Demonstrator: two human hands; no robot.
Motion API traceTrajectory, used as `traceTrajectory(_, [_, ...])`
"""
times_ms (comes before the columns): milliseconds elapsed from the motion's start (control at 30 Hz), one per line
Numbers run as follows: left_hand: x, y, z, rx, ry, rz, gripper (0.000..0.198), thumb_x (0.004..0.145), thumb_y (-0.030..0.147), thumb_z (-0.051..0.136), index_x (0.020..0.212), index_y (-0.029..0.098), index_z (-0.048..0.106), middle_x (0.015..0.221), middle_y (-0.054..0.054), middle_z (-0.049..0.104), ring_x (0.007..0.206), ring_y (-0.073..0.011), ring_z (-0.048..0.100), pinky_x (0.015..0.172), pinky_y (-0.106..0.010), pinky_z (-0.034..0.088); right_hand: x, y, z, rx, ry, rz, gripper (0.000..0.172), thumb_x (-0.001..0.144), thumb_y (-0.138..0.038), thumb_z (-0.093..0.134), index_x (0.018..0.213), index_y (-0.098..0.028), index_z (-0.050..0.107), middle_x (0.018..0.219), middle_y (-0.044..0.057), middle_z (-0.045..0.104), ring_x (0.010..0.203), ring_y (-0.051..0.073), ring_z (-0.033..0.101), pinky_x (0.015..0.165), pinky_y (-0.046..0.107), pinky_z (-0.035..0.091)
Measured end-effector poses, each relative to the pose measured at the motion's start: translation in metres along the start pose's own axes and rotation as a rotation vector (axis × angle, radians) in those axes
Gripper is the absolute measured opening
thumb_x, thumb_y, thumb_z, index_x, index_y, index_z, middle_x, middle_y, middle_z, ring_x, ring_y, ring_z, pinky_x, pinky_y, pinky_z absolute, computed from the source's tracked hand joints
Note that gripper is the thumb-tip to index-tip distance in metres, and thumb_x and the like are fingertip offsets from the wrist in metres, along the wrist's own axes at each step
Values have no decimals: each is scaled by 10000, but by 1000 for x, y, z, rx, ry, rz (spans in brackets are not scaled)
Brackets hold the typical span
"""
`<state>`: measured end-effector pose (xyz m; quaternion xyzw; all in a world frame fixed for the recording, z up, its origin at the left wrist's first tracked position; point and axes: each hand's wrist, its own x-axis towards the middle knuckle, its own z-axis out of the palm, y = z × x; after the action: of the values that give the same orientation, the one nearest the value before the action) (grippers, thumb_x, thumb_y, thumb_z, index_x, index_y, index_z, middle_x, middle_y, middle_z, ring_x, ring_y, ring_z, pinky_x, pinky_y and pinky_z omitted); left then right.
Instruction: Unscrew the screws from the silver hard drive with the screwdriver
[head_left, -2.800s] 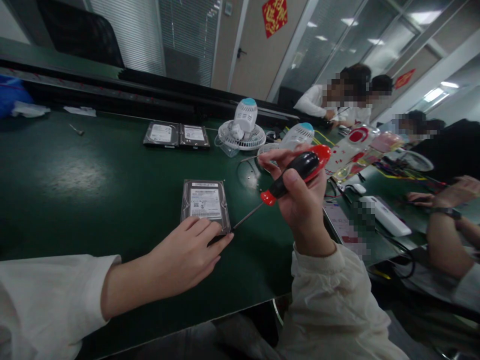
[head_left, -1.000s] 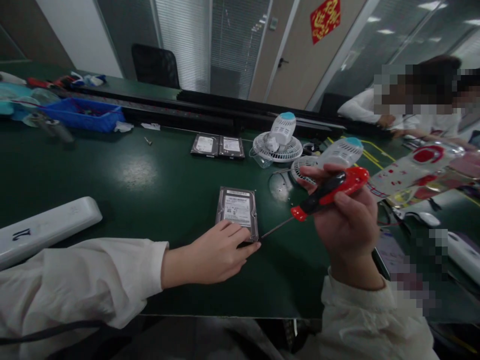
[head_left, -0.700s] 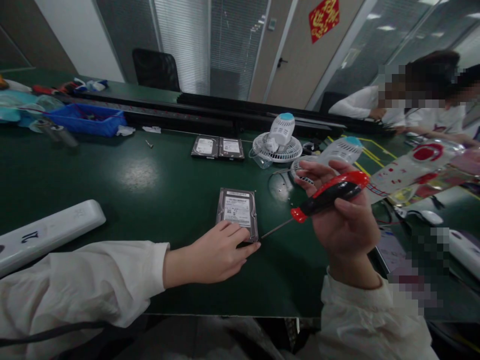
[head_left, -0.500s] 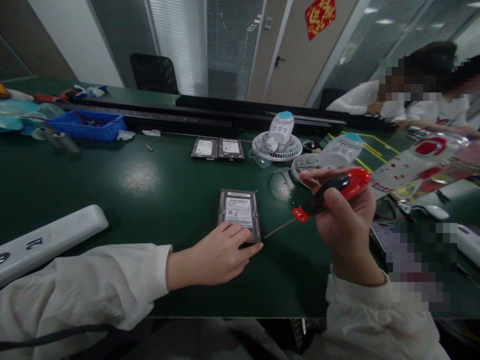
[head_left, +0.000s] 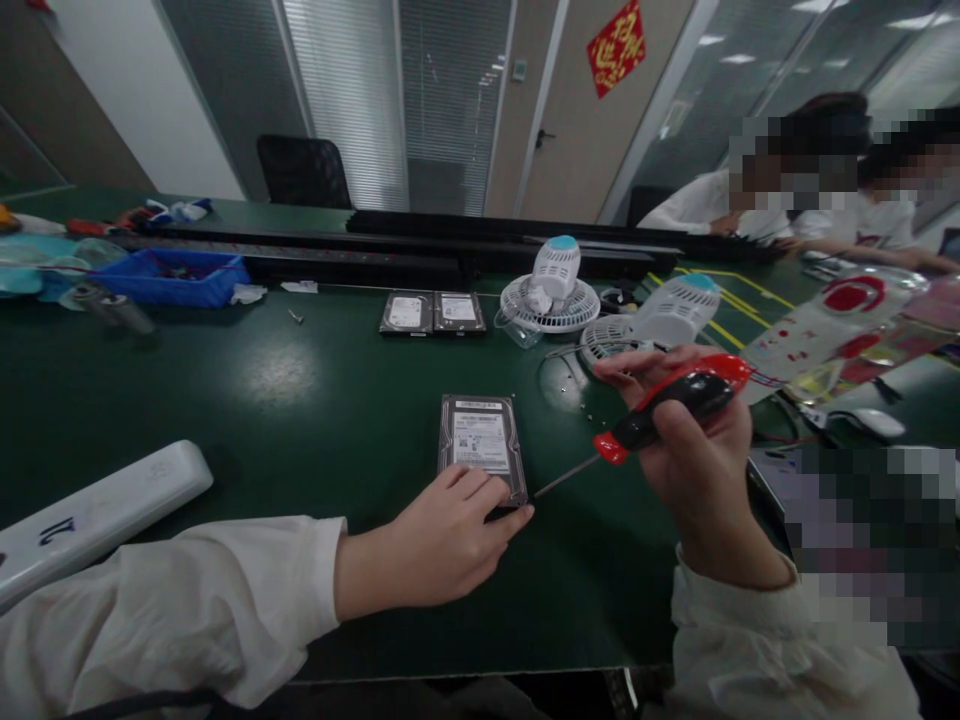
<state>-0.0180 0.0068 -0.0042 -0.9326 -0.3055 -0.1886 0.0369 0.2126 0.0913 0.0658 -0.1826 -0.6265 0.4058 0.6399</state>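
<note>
A hard drive (head_left: 481,442) with a white label lies flat on the green table (head_left: 300,400). My left hand (head_left: 442,540) rests on its near edge, fingers spread flat and pressing it down. My right hand (head_left: 694,450) is wrapped round the red and black handle of a screwdriver (head_left: 660,405). The thin shaft slants down to the left, and its tip meets the drive's near right corner by my left fingertips.
Two more hard drives (head_left: 432,311) lie side by side further back. Two small white fans (head_left: 551,285) stand to the right of them. A white bar (head_left: 97,515) lies at the left, a blue bin (head_left: 174,276) at the far left. Other people sit at the far right.
The view has shifted a little. My left hand stays on the drive; my right hand has turned the screwdriver handle in its fingers, tip still at the corner.
</note>
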Motion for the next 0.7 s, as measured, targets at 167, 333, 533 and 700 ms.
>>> traceTrajectory(167, [0, 1, 1, 15, -16, -11, 428, 990, 263, 585, 1404, 157, 607, 1091, -89, 626, 968, -262, 582, 840, -426, 481, 1, -4, -1, 84, -22, 84, 456, 804, -371, 722, 1233, -217, 704, 1238, 70, 786, 1236, 242, 709, 1071, 387, 586])
traceTrajectory(333, [0, 2, 1, 0, -19, -6, 446, 982, 265, 597, 1412, 147, 594, 1100, -93, 623, 973, -262, 578, 849, -429, 479, -1, -2, -1, -67, 56, 35, 219, 861, -323, 770, 1070, -262, 750, 980, -9, 824, 964, 179, 782, 988, 338, 606])
traceTrajectory(533, [-2, -1, 1, -24, -10, 2, 431, 973, 240, 596, 1396, 153, 602, 1102, -91, 625, 963, -260, 578, 834, -422, 475, 1, 6, -4, 80, -18, 91, 400, 775, -284, 775, 1166, -265, 692, 1161, 34, 805, 1098, 209, 754, 988, 380, 606])
traceTrajectory(700, [-4, -8, -6, -64, 36, 43, 390, 977, 222, 588, 1359, 154, 628, 1071, -82, 642, 928, -239, 581, 819, -406, 464, 0, 5, -3, -24, 42, 84, 289, 849, -283, 777, 1129, -281, 704, 1019, -7, 808, 1024, 178, 763, 1005, 353, 585])
